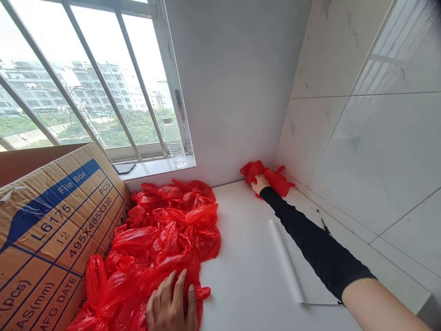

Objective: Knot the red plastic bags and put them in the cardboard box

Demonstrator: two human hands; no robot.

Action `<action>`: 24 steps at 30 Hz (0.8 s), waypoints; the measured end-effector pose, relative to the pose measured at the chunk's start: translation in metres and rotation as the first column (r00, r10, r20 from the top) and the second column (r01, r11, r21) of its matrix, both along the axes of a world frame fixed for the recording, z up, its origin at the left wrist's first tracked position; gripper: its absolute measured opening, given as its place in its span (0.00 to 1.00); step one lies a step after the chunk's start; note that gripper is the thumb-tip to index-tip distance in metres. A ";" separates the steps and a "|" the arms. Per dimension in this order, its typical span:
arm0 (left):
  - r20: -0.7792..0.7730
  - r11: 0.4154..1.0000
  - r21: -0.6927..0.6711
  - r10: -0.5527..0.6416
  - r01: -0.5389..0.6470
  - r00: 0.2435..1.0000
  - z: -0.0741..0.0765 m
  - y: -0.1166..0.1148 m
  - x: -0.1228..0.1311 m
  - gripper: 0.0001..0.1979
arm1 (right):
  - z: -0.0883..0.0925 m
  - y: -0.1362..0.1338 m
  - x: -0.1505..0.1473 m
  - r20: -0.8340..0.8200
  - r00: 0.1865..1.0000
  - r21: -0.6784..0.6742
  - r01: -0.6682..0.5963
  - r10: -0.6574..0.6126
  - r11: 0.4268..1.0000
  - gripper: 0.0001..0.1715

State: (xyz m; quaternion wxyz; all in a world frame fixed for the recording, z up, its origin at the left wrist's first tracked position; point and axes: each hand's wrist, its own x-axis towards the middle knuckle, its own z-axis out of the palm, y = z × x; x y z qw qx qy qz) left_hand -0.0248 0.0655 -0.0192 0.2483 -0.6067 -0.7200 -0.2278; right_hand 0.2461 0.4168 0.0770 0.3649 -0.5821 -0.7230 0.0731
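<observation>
My left hand lies flat with fingers stretched out on a big heap of red plastic bags at the near left of the white counter. My right arm, in a black sleeve, reaches far to the back corner. There my right hand rests against a small bunch of red plastic bags pushed against the wall; its fingers are hidden in the plastic.
A brown cardboard file box stands at the left, touching the heap. A clear plastic bottle and a dark phone sit on the window sill. A white sheet with a curled edge and a black pen lie along the tiled right wall.
</observation>
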 end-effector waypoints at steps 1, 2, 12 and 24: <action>-0.005 1.000 0.005 -0.001 0.001 1.000 0.000 0.000 0.000 0.18 | 0.002 -0.002 -0.002 -0.019 1.000 0.005 -0.012 0.012 1.000 0.22; -0.009 1.000 0.016 -0.001 0.001 1.000 0.001 0.000 0.001 0.17 | 0.003 -0.006 -0.004 -0.041 0.999 0.008 -0.021 0.021 1.000 0.21; 0.038 0.996 0.073 -0.046 0.043 0.998 0.007 0.004 0.002 0.16 | -0.034 -0.165 0.007 -0.113 0.943 -0.011 -0.316 0.313 0.949 0.18; 0.549 0.946 -0.008 -0.266 0.323 0.792 0.059 -0.026 0.112 0.22 | 0.003 -0.316 0.027 -0.376 0.696 -0.321 -0.717 0.612 0.619 0.16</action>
